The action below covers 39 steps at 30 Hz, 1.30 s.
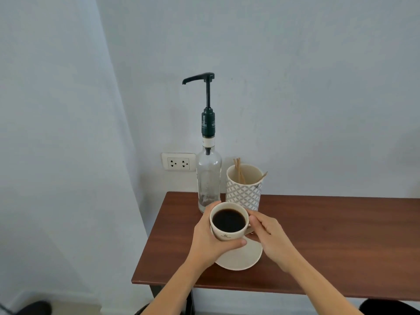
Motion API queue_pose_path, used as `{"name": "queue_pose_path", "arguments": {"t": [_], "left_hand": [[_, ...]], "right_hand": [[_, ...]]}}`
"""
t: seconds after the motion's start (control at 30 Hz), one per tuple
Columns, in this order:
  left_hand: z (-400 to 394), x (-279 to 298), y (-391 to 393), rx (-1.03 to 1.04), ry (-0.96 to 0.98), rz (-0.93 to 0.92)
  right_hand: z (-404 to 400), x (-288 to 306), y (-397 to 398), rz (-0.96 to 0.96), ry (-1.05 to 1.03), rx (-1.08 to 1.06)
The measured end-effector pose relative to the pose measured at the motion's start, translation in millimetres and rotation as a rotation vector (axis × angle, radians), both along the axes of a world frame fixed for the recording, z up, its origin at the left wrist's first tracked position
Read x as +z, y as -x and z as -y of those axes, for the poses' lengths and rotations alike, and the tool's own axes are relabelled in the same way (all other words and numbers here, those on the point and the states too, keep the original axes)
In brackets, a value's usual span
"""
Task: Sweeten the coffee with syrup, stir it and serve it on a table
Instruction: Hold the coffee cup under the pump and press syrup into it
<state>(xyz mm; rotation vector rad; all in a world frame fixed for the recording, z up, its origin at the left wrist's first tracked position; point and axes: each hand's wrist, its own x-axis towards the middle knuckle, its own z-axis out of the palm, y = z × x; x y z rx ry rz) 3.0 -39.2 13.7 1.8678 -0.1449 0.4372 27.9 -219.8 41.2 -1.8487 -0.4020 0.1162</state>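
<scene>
1. Table (318, 235): dark wood top set against a pale wall, with a wall socket (178, 163) just behind its left rear corner. All task items stand grouped at the left end.

2. Syrup bottle (209, 178): clear glass, upright at the rear left of the table, fitted with a tall black pump whose spout (185, 81) points left. The glass looks nearly empty; only a little seems to remain at the base, though the level is hard to read.

3. Patterned holder (244, 192): upright just beside the bottle on its right, holding several wooden stirrers (239, 171).

4. Saucer (245, 258): cream, lying on the table in front of the holder, partly covered by the hands.

5. Cup (228, 220): cream, filled with black coffee, above the saucer's rear edge and just in front of the bottle base. Whether it rests on the saucer or is raised clear cannot be told.

6. Left hand (208, 242): wrapped around the cup's left wall, thumb across the front, closed firmly on it.

7. Right hand (270, 237): fingers curled at the cup's handle side, apparently pinching the handle; the handle itself is mostly hidden.

8. Assessment: the sweetening step is in hand, with no syrup visibly added. The next move calls for bringing the cup beneath the spout, steadying it level with one hand, and freeing the other to press the pump.
</scene>
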Motion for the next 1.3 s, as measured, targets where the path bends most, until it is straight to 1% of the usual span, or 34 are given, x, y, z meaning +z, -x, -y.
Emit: {"name": "queue_pose_path", "arguments": {"t": [0.17,0.4,0.5,0.63,0.7,0.77,0.83,0.87,0.93,1.03,1.1,1.3], "left_hand": [[-22,30,-4,-0.011,0.054,0.062],[-54,88,-8,0.026,0.087,0.107],[-66,115,-14,0.031,0.108,0.116],[-79,152,-26,0.043,0.153,0.135],[-85,168,-34,0.055,0.168,0.135],[-90,183,-41,0.067,0.192,0.127],[-95,197,-47,0.073,0.213,0.117],[-97,203,-51,0.074,0.221,0.112],[-100,211,-58,0.074,0.231,0.105],[-103,217,-67,0.074,0.246,0.085],[-103,218,-73,0.069,0.259,0.064],[-103,225,-90,0.043,0.259,0.051]], "right_hand": [[-20,35,0,0.077,-0.02,0.026],[-54,89,-10,0.176,-0.059,0.08],[-68,114,-20,0.183,-0.093,0.1],[-84,155,-34,0.193,-0.066,0.13],[-93,179,-41,0.217,-0.001,0.05],[-100,202,-52,0.293,0.039,-0.136],[-107,224,-64,0.416,-0.005,-0.313],[-110,235,-71,0.473,-0.022,-0.358],[-116,250,-86,0.511,-0.019,-0.337],[-127,262,-108,0.383,-0.093,-0.197],[-136,261,-118,0.313,-0.13,-0.151],[-151,256,-130,0.238,-0.293,-0.2]]}}
